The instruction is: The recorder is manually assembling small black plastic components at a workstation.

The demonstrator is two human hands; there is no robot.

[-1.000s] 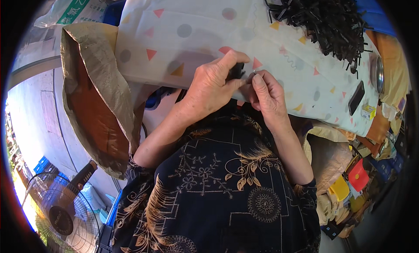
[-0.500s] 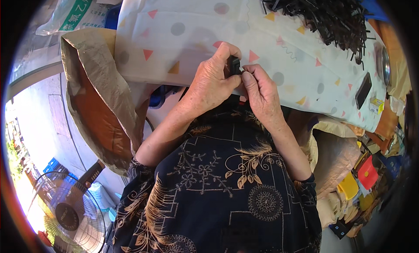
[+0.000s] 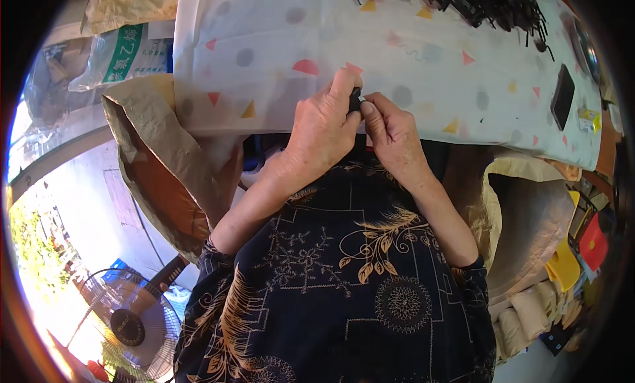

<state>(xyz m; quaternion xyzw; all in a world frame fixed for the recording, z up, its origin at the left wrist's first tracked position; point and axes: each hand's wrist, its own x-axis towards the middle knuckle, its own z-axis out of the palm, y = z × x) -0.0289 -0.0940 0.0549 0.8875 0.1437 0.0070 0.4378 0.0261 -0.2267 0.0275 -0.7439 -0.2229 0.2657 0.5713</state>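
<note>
Near the front edge of the table, my left hand [image 3: 323, 130] grips a small black plastic piece [image 3: 354, 101] between thumb and curled fingers. Most of that piece is hidden by the hand. My right hand [image 3: 397, 137] meets it from the other side, thumb and forefinger pinched at its end. A tiny pale bit shows at the pinch, too small to name. Farther off, at the back right of the table, lies a heap of thin black plastic pieces [image 3: 486, 4].
A patterned white cloth [image 3: 264, 32] covers the table. On its right lie a dark phone-like slab [image 3: 563, 97], a small yellow box [image 3: 589, 121] and a metal bowl [image 3: 585, 45]. Open paper sacks stand left [image 3: 169, 135] and right [image 3: 493, 214]; a fan [image 3: 132, 327] is lower left.
The whole view has shifted, so the heap sits higher in the picture. Both hands stay together at the black piece, which shows less between the fingers now.
</note>
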